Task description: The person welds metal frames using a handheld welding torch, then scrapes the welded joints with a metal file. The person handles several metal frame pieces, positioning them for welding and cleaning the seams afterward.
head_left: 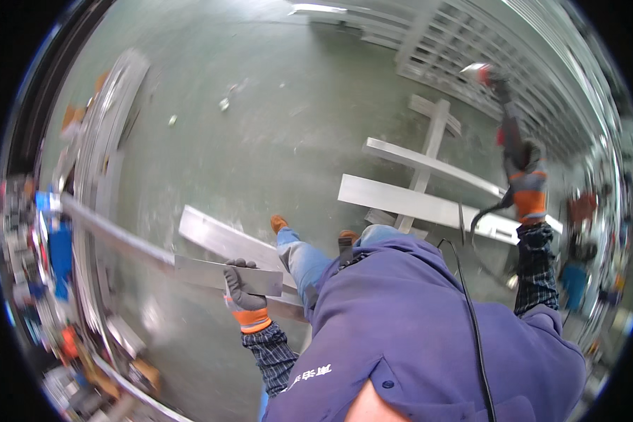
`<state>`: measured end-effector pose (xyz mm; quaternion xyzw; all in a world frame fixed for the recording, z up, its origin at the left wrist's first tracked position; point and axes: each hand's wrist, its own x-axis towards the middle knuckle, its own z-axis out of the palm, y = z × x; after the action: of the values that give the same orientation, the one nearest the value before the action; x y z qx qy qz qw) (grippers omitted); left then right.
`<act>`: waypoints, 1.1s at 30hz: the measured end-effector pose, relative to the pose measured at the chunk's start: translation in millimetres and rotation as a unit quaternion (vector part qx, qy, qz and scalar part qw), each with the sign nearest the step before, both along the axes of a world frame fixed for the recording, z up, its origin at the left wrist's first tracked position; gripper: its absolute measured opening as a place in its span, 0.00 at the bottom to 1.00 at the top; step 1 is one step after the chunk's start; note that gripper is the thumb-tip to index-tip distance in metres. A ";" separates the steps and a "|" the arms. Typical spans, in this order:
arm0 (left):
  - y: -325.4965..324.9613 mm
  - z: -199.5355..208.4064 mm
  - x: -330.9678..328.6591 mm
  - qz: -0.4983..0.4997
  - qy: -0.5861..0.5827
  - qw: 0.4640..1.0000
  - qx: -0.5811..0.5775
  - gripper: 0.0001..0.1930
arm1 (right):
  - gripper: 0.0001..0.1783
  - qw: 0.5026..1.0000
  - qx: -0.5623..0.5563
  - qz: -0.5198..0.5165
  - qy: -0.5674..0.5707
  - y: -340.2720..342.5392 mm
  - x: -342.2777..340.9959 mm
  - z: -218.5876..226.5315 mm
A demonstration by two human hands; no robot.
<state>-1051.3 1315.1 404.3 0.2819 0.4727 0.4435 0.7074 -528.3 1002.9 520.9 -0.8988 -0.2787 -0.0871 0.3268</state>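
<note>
Left hand (pixel 243 295), gloved grey with an orange cuff, is closed around a long flat metal bar (pixel 155 257) that runs from lower centre toward the left edge. Right hand (pixel 526 176), upper right, grips a corded power tool (pixel 499 105) raised above metal profiles (pixel 415 200) lying on the green floor (pixel 260 126).

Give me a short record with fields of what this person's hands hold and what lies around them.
Left hand: gloved, grips the near end of a long flat metal bar.
Right hand: gloved, holds a corded power tool raised out to the side.
Cord: runs over the purple jacket.
Floor: green, with metal profiles lying crossed.
Far right: metal grid frames.
</note>
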 end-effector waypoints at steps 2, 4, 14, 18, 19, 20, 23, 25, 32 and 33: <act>63.8 2.0 13.9 -0.051 -0.014 0.998 -0.015 0.18 | 0.25 0.986 0.111 -0.067 -0.101 -34.9 -0.6 22.1; 130.3 5.4 26.9 -0.146 0.010 0.989 0.035 0.17 | 0.26 0.964 0.143 -0.197 -0.111 -65.9 -31.2 69.0; 285.0 56.6 214.7 -0.397 -0.028 0.917 0.020 0.17 | 0.16 0.756 0.081 -0.419 -0.496 -123.3 -232.5 223.8; 277.0 53.6 279.9 -0.478 -0.060 0.876 -0.003 0.16 | 0.18 0.770 0.278 -0.437 -0.373 -158.4 -293.6 219.1; 273.2 53.2 292.8 -0.501 -0.069 0.863 -0.005 0.16 | 0.20 0.762 0.336 -0.437 -0.341 -152.9 -297.9 214.9; 264.0 61.9 305.4 -0.512 -0.057 0.857 -0.008 0.16 | 0.21 0.748 0.400 -0.436 -0.302 -131.2 -291.6 202.9; 278.4 39.8 334.6 -0.535 -0.054 0.842 -0.042 0.16 | 0.26 0.744 0.504 -0.414 -0.146 -59.7 -262.1 132.3; 272.8 37.7 369.5 -0.578 -0.040 0.814 -0.038 0.17 | 0.28 0.632 0.637 -0.436 -0.073 2.2 -259.8 103.1; 295.5 27.2 504.0 -0.734 -0.024 0.678 -0.025 0.18 | 0.22 0.601 0.417 -0.679 -0.059 170.2 -284.6 80.0; 299.4 22.5 525.1 -0.764 -0.014 0.645 0.012 0.18 | 0.22 0.627 0.428 -0.647 -0.069 172.9 -306.0 66.3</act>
<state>-526.2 1614.6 426.8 0.5453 0.0737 -0.2446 0.7983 -834.3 1175.7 587.1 -0.5982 0.4218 -0.4475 0.5138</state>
